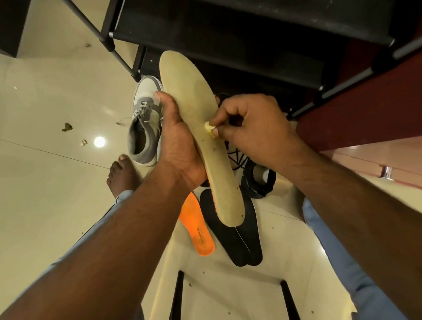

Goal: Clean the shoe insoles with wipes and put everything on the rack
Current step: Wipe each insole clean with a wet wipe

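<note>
Here, left hand grips tan insole; right hand pinches wipe; orange insole's print unreadable.

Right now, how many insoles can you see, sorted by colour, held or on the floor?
Tan: 1, the tan insole held by the left hand while the right hand rubs it with a small wipe.
Orange: 1, the orange insole on the floor.
Black: 2, the black insoles lying side by side on the floor.
Total: 4
</note>
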`<state>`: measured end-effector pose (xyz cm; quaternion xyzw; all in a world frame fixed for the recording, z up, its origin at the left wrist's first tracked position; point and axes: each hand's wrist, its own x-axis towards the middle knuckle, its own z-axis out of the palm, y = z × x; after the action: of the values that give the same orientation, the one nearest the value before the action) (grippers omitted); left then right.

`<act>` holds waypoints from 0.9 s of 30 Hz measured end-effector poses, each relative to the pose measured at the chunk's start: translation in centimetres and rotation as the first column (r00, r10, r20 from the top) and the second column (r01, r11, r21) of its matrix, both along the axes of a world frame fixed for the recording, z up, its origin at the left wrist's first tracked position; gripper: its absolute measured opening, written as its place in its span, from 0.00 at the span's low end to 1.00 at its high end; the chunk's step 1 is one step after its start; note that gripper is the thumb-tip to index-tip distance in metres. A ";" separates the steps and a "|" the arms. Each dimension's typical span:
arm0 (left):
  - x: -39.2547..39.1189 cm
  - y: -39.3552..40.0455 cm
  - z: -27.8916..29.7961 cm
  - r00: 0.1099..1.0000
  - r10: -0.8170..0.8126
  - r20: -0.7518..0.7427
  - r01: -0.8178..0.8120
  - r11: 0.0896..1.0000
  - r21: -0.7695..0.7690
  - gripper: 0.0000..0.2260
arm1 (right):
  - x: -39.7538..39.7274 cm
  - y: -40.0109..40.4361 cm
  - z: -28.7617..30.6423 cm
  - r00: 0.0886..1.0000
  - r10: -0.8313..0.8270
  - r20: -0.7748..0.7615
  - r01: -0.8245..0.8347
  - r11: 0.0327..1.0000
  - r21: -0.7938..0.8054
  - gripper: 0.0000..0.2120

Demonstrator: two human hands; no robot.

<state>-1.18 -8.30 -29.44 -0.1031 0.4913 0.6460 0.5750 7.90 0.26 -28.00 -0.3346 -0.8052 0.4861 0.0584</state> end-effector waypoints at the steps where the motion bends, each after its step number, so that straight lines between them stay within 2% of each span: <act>1: -0.1 0.0 0.0 1.000 0.022 0.010 -0.022 1.000 0.009 0.42 | -0.1 -0.4 0.4 0.998 0.028 -0.053 -0.028 1.000 -0.008 0.04; 3: -0.1 0.0 0.1 0.998 0.055 0.018 -0.055 0.998 0.018 0.41 | -0.3 -1.0 0.7 0.990 0.097 -0.105 -0.095 0.995 0.023 0.04; 9: 0.2 0.0 0.1 1.000 -0.013 -0.023 0.013 1.000 -0.002 0.40 | 0.1 0.1 -0.4 0.998 0.001 0.064 -0.009 0.993 0.117 0.11; 13: 0.3 0.1 0.3 0.998 0.052 -0.027 -0.052 0.999 0.017 0.39 | -0.6 -1.2 1.3 0.991 0.067 -0.114 -0.059 0.995 0.077 0.08; 14: 0.3 0.1 0.2 0.998 0.051 -0.037 -0.050 0.999 0.015 0.38 | -0.7 -1.2 1.3 0.990 0.091 -0.111 -0.082 0.993 0.083 0.08; 17: 0.1 0.0 -0.1 0.999 0.009 -0.042 -0.009 1.000 0.009 0.40 | -0.4 0.0 0.2 0.990 0.095 0.107 -0.111 0.982 0.155 0.09; 19: -0.2 0.1 -0.3 1.000 0.010 -0.029 -0.009 1.000 0.015 0.41 | 0.0 0.4 -0.2 0.987 0.050 0.150 -0.077 0.981 0.179 0.09; 21: -0.4 0.1 -0.4 1.000 0.021 -0.016 -0.020 0.999 0.030 0.42 | -0.1 -0.1 0.3 0.999 0.041 0.031 -0.045 0.989 0.144 0.08; 24: -0.6 0.1 -0.4 0.999 0.044 -0.002 -0.044 0.997 0.055 0.41 | -0.6 -1.5 1.2 0.982 0.149 -0.115 -0.133 0.982 0.136 0.07; 25: -0.7 0.0 -0.5 0.999 0.044 0.001 -0.044 0.998 0.054 0.42 | -0.6 -1.4 1.1 0.982 0.163 -0.096 -0.148 0.978 0.150 0.07; 27: -0.8 -0.1 -0.6 1.000 0.026 0.011 -0.026 0.998 0.058 0.44 | -0.5 -0.5 0.3 0.990 0.134 0.044 -0.140 0.972 0.189 0.08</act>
<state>-2.00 -8.41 -30.07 -0.0958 0.4680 0.6670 0.5718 7.37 -0.24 -27.72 -0.2785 -0.8702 0.4040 0.0440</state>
